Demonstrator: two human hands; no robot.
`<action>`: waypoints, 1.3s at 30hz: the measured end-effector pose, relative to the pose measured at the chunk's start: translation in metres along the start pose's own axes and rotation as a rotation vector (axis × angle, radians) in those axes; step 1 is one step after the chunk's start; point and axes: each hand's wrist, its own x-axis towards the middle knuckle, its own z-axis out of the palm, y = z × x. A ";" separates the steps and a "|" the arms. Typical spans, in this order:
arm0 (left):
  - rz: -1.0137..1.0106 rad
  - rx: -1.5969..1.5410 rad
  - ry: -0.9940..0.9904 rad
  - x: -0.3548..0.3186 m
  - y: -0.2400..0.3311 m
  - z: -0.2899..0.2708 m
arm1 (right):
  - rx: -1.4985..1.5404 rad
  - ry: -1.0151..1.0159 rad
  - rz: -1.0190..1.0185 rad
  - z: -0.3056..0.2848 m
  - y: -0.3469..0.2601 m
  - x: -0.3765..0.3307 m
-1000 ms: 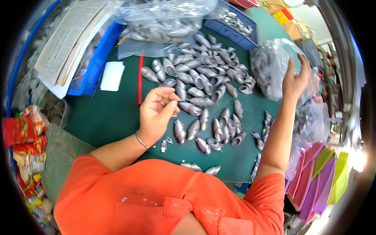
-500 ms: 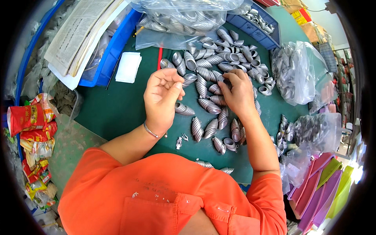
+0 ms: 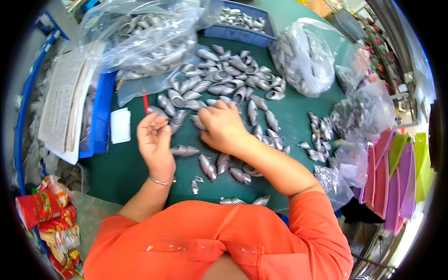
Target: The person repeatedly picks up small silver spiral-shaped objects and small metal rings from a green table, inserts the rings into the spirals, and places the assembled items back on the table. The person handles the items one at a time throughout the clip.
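My left hand (image 3: 156, 143) is raised over the left part of the green table, palm up, with fingers curled in toward the thumb; whatever they hold is too small or hidden. A grey spiral-ribbed metal piece (image 3: 177, 122) lies just beyond it. My right hand (image 3: 223, 125) is down among similar hollow, ribbed pieces, knuckles up and fingers curled under. One ribbed piece (image 3: 197, 122) shows beside its fingers; the fingertips are hidden. Farther off lies the main heap of ribbed pieces (image 3: 233, 74). Small silver metal bits (image 3: 195, 185) lie nearer to me.
Clear bags of metal pieces (image 3: 161, 42) stand at far left, with another bag (image 3: 305, 65) at far right. A blue-grey bin (image 3: 240, 32) of small parts sits at the back. White paper slips (image 3: 120, 126) lie beside a blue tray (image 3: 98, 126). Coloured bins (image 3: 392, 172) stand at right.
The view has shifted, so the table sits differently in the picture. My right hand has moved left across the pieces, closer to my left hand. My left hand stays curled.
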 end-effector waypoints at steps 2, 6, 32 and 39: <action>0.035 0.255 -0.071 0.000 0.002 0.003 | 0.075 -0.169 0.089 -0.014 0.003 0.002; -0.056 0.284 -0.288 -0.004 -0.008 0.005 | 0.114 0.158 0.000 -0.010 0.013 0.032; 0.050 0.445 -0.177 -0.004 -0.022 0.000 | 0.181 0.031 0.382 0.049 0.023 0.100; 0.088 0.488 -0.171 -0.004 -0.018 0.001 | 0.212 0.108 0.175 0.028 0.027 0.082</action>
